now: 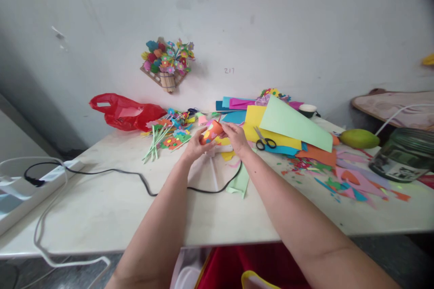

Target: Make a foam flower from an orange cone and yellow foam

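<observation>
Both my hands meet over the middle of the white table (pixel 118 207). My left hand (pixel 194 146) is curled round the lower end of a small orange paper cone (pixel 211 131) dotted with coloured bits. My right hand (pixel 236 137) pinches the cone's upper end from the right. A white glue gun (pixel 222 148) lies just under the hands, partly hidden. Its black cord (pixel 142 180) runs left across the table. Black-handled scissors (pixel 264 141) rest on a yellow sheet right of my right hand.
Coloured paper sheets (pixel 291 124) and scraps (pixel 342 178) cover the right side. Paper flowers with green stems (pixel 166 137) and a red plastic bag (pixel 127 112) lie at the back left. A power strip (pixel 40 185) sits at the left edge, a green mango (pixel 359 138) and a dark jar (pixel 402 156) right. A paper bouquet (pixel 167 63) hangs on the wall.
</observation>
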Available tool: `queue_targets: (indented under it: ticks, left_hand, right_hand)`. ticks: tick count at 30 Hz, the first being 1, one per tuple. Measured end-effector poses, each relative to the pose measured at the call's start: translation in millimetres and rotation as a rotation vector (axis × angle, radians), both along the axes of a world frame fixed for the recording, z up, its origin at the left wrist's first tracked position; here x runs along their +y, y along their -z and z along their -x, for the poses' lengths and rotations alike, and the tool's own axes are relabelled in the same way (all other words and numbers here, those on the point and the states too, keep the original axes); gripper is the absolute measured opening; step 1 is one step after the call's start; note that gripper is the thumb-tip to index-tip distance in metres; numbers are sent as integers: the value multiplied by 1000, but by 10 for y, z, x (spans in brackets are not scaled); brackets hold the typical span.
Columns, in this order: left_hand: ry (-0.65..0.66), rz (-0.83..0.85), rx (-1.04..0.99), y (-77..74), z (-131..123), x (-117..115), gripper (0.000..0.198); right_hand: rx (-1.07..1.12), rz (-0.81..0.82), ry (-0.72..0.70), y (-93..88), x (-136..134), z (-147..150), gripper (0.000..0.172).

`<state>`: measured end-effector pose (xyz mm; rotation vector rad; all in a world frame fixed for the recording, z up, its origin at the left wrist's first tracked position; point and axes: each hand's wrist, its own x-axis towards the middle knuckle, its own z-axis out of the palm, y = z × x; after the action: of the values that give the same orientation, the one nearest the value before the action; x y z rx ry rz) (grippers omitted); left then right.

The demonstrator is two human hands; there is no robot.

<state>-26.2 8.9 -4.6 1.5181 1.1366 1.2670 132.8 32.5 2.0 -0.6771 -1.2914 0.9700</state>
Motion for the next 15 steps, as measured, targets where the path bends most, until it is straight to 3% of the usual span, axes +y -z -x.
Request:
queue_targets:
  ticks: [4, 8, 11, 15]
  left_hand:
    - [140, 71, -92, -21, 60, -41, 63]
    - [198, 159, -81, -7, 90, -28, 48]
    - [186, 125, -48, -2, 68, -12, 43]
    - [61, 77, 7, 11, 24, 4, 50]
  right_hand:
    - [17, 1, 24, -15, -1, -36, 23]
    - [-17, 9, 63, -15, -8, -55, 28]
    - [-85, 27, 128, -22, -14, -67, 34]
    - [-138, 31, 155, -42, -24, -58, 31]
